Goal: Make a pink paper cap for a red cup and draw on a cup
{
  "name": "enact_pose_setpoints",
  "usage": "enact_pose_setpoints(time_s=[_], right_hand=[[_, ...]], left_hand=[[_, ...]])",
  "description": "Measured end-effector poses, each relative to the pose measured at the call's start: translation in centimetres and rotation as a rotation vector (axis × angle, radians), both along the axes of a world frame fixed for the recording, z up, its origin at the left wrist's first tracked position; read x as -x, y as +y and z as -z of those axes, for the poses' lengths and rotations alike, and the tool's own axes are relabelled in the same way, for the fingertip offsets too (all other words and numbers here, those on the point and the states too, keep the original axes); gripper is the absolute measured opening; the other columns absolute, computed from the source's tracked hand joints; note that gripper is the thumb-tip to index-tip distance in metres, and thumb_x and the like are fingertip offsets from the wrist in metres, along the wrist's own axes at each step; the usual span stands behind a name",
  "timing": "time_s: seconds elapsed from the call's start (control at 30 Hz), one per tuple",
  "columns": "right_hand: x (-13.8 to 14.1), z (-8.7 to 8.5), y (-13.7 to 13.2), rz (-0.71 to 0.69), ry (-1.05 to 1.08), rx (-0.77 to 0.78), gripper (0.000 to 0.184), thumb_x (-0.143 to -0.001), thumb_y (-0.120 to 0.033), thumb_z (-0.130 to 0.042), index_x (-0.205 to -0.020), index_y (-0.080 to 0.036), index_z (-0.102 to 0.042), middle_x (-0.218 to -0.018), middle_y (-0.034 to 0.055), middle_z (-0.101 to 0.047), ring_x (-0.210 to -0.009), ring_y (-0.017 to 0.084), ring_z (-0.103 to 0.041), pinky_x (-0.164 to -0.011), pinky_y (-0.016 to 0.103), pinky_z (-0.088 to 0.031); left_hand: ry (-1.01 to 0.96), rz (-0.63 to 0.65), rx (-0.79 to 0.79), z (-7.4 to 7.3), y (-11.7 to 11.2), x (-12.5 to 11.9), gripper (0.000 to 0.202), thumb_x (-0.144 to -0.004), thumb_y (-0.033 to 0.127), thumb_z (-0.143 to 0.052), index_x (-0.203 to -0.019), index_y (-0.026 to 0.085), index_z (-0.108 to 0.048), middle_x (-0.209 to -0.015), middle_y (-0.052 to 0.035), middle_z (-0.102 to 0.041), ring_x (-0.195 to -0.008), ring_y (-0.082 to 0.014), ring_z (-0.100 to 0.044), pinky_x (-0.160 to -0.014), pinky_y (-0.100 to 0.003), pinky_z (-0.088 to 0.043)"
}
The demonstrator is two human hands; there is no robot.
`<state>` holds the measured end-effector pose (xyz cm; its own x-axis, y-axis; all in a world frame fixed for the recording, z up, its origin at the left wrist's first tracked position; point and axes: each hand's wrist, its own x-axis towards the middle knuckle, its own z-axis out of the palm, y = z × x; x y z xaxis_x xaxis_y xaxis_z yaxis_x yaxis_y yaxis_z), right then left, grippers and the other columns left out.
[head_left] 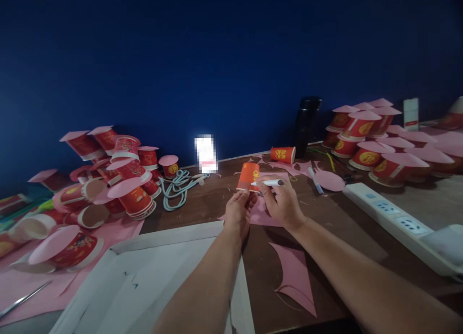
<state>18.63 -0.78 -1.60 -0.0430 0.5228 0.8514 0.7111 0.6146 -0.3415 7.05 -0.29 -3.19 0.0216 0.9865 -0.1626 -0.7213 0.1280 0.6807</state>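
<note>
Near the middle of the table, my left hand (238, 212) grips the lower rim of a red paper cup (247, 176) with gold characters, tilted with its base away from me. In my right hand (284, 204) is a white marker (272, 182), its tip pointing left at the cup's side. Whether the tip touches the cup I cannot tell. Pink paper (265, 212) lies under my hands, and a pink offcut (296, 276) with curved cut edges rests closer to me. Behind, another red paper cup (282, 154) lies on its side.
Red cups with pink paper discs pile up at left (132, 194) and right (369, 155). A white box lid (144, 276) lies front left, a power strip (394, 218) at right. Farther back are a coiled cable (176, 192), a black bottle (306, 124) and a pink disc (330, 180).
</note>
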Motion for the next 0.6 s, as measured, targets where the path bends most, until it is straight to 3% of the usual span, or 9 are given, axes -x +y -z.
enact_pose_setpoints(time_s=[0.37,0.6], right_hand=[[0.03,-0.36,-0.4,0.021,-0.002,0.065,0.02,-0.09,-0.033,-0.048,-0.088,-0.021,-0.064,-0.086,0.0054,-0.07,-0.083,0.02,-0.063,-0.078,0.033,-0.048],[-0.1,-0.23,-0.21,0.039,0.008,0.019,0.016,-0.09,-0.028,-0.048,-0.094,-0.021,-0.063,-0.093,0.0066,-0.069,-0.092,0.02,-0.062,-0.084,0.034,-0.047]], left_hand=[[-0.014,0.006,-0.017,0.16,0.14,-0.03,0.013,-0.064,0.016,-0.073,-0.065,0.01,-0.061,-0.063,-0.0009,-0.06,-0.06,-0.0069,-0.057,-0.069,-0.021,-0.046],[-0.021,0.018,0.0,0.03,0.06,0.08,0.012,-0.067,0.017,-0.072,-0.068,0.009,-0.062,-0.065,-0.0023,-0.061,-0.062,-0.0075,-0.059,-0.069,-0.02,-0.047]])
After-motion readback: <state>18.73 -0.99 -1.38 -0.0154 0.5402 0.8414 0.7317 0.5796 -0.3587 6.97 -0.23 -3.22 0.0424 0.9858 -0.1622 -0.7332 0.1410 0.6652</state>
